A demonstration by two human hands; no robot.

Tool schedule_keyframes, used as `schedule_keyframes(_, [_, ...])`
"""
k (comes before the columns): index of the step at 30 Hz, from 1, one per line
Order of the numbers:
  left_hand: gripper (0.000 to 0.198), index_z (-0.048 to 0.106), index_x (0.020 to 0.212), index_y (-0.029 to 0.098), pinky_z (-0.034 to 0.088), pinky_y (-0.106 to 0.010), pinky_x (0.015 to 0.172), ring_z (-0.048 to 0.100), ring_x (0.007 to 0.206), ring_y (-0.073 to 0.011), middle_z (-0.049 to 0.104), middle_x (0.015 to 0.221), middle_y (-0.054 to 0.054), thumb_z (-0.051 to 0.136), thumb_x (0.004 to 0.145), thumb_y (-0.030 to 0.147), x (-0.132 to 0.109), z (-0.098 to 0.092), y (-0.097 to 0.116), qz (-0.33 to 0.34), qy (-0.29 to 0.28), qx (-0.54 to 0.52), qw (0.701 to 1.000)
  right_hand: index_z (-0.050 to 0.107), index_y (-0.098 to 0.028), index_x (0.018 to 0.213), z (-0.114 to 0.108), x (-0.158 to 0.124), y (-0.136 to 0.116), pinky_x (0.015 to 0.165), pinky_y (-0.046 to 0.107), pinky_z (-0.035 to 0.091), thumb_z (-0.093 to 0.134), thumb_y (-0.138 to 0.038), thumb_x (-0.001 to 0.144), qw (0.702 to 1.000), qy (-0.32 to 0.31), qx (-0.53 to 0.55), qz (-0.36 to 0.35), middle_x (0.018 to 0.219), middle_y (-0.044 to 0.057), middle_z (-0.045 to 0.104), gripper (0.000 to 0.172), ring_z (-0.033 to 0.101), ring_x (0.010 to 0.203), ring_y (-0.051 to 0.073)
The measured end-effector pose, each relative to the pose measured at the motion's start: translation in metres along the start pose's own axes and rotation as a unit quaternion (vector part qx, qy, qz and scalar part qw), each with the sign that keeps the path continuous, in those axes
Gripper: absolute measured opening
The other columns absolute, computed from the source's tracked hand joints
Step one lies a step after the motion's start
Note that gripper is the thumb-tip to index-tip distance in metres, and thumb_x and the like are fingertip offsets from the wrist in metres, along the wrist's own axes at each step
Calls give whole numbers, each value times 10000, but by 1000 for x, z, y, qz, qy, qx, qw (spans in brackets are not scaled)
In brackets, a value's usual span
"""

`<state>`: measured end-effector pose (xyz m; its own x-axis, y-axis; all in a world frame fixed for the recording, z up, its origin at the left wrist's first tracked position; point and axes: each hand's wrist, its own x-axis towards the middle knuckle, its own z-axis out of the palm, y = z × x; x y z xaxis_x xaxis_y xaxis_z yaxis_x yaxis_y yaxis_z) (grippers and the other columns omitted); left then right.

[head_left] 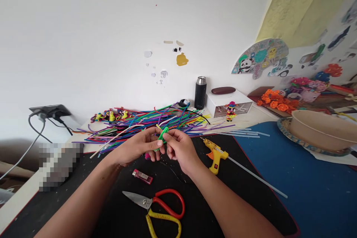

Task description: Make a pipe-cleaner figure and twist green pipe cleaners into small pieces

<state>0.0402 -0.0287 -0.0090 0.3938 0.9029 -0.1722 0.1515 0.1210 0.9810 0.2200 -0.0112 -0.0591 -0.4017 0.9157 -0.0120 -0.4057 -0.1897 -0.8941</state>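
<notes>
Clearly, in the head view, the person's two hands met above the black mat, with the bright green piece between them. It lay right at the fingertips, slanting upward, pinched from both sides and lifted clear of the mat. The left hand had its thumb and forefinger closed on the piece, the other fingers loosely curled underneath. The right hand gripped it just beside, thumb pressed against bent fingers; how tightly either hand pressed could not be told. A small magenta thing showed under the left hand, mostly hidden.

Nearer the person than the hands, and a little to the left, a red lighter rested on the mat. Nearer still lay the scissors, with one red handle and one yellow, their blades pointing left. Just right of the right hand was a yellow glue gun, a translucent glue stick running out from its back. Beyond the hands spread a heap of colourful stems, with a black flask behind, to the right, beside a white box.
</notes>
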Motion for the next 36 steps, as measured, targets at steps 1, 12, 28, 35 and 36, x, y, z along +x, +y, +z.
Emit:
schedule_keyframes(1, [500,625,1085,191,534,-251,561,719,656,-187,758,829,-57,838,849,577,-1,0,1,-4,-2,15,1000,609,-203,840,0,0,0,389,214,233,818,-553,766,1000,6,2,-5,495,-89,521,414,422,378,79])
schedule_keyframes(12, [425,680,938,171,511,-257,512,645,513,-153,694,664,3,842,847,553,1,-6,4,71,128,16,989,547,-223,853,1,-2,-3,374,210,225,797,-574,808,1000,-1,11,0,519,-96,518,433,437,379,82])
schedule_keyframes(28, [500,708,1057,161,516,-285,500,661,518,-184,691,656,-5,867,809,564,-3,-5,3,58,123,61,989,682,-193,900,-2,2,3,396,232,319,743,-611,847,998,18,-45,-43,492,-88,480,426,410,386,94])
schedule_keyframes(35, [491,761,1051,165,558,-289,551,679,580,-179,738,712,-29,904,774,544,1,-2,6,81,157,42,983,682,-195,871,-4,2,6,408,230,325,708,-594,891,996,1,-78,-47,490,-80,483,401,423,388,93])
schedule_keyframes(36, [483,771,1034,165,558,-287,548,676,583,-179,737,709,-31,909,768,543,2,-3,6,84,153,38,984,681,-195,866,-4,2,6,408,228,321,707,-595,892,996,0,-82,-46,486,-79,484,402,424,387,92])
